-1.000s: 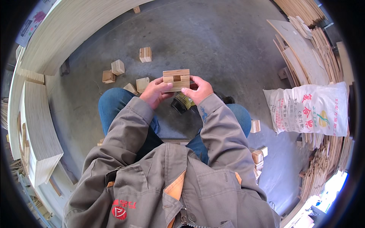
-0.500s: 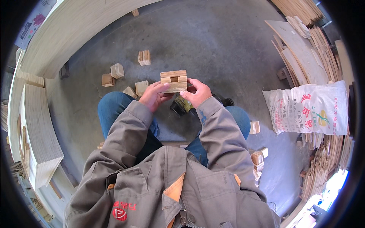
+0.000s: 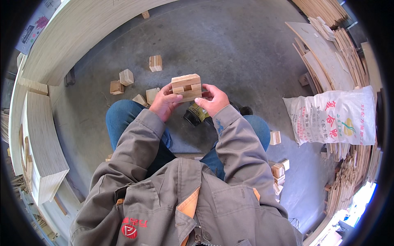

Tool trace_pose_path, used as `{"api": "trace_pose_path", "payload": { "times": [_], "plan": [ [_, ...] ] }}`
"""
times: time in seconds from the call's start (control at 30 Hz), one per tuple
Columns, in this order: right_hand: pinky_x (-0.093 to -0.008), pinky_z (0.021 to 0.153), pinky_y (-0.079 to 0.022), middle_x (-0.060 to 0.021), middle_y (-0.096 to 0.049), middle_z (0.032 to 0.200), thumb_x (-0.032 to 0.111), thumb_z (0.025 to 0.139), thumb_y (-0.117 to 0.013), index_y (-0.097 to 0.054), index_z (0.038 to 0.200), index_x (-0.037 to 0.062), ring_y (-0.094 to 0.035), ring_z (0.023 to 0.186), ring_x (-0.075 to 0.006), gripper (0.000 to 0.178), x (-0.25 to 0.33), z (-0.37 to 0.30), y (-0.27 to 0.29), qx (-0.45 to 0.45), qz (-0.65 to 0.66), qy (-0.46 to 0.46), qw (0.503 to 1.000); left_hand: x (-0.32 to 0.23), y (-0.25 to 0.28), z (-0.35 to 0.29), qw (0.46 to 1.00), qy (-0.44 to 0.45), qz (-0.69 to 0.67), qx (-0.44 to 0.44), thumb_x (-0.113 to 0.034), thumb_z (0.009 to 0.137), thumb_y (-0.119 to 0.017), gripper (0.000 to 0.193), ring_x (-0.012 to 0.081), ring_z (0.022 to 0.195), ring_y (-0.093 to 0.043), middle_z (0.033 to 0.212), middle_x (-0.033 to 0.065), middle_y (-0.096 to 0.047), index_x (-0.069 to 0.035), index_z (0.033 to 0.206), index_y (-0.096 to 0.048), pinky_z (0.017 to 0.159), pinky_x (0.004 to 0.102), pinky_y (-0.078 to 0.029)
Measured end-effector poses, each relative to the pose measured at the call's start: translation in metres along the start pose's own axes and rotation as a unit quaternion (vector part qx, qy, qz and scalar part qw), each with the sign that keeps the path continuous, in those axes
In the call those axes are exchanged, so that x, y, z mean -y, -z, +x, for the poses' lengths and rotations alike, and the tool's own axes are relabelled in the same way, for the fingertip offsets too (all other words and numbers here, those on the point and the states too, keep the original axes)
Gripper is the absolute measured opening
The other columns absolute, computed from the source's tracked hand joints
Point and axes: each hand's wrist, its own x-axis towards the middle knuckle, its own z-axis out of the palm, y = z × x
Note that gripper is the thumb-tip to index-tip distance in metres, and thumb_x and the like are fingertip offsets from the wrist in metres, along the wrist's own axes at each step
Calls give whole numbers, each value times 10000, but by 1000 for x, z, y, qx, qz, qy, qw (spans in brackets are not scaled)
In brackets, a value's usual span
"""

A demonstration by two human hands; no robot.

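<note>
Between both hands is a light plywood block (image 3: pixel 186 80) with a square notch in its middle, built up of layered pieces. My left hand (image 3: pixel 164 103) grips its left side, thumb on the near face. On the right edge, my right hand (image 3: pixel 214 100) holds it with the thumb at the lower corner. Just below the block, a yellow-green and black power tool (image 3: pixel 194 115) lies between my knees, partly hidden by my right hand and sleeve.
Loose wooden blocks (image 3: pixel 126 77) lie on the grey floor ahead and left. More blocks (image 3: pixel 278 172) are stacked by my right knee. Plywood sheets (image 3: pixel 47 141) stand at left. A white woven sack (image 3: pixel 332 117) rests on stacked boards (image 3: pixel 353 176) at right.
The block has tilted slightly in my hands, so more of its upper face and notch shows. My hands keep nearly the same place.
</note>
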Motion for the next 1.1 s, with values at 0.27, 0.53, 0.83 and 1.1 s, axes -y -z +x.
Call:
{"api": "trace_pose_path", "payload": {
  "times": [0.27, 0.53, 0.83, 1.1],
  "plan": [
    [-399, 978, -538, -235, -651, 1250, 160, 810, -807, -494, 1407, -53, -658, 1137, -304, 707, -7, 4, -1, 6, 38, 15, 999, 1, 5, 4, 1000, -6, -21, 11, 102, 700, -652, 814, 278, 1287, -547, 1412, 138, -523, -17, 1474, -432, 1103, 409, -454],
    [-390, 952, -539, -192, -643, 1265, 252, 829, -816, -509, 1397, -29, -633, 1152, -272, 704, -1, 0, 0, 6, 35, 37, 999, 1, -7, 3, 996, -71, 60, -9, 134, 612, -677, 969, 285, 1289, -551, 1451, 106, -500, -47, 1518, -384, 1028, 414, -511],
    [-351, 889, -546, -126, -640, 1234, 429, 984, -653, -545, 1335, -16, -641, 1081, -212, 577, 5, -8, 17, 41, 274, -110, 954, -3, -33, -15, 974, -164, 156, 18, 172, 601, -733, 1094, 268, 1311, -546, 1466, 87, -476, -77, 1564, -275, 1070, 399, -493],
    [-362, 924, -535, -122, -649, 1204, 221, 968, -689, -532, 1318, -9, -652, 1062, -217, 446, 15, -22, 31, -19, 401, -60, 914, -10, -53, -26, 924, -239, 295, 34, 127, 615, -769, 1231, 306, 1454, -370, 1626, 96, -267, -154, 1626, -125, 1130, 458, -421]
  ]
}}
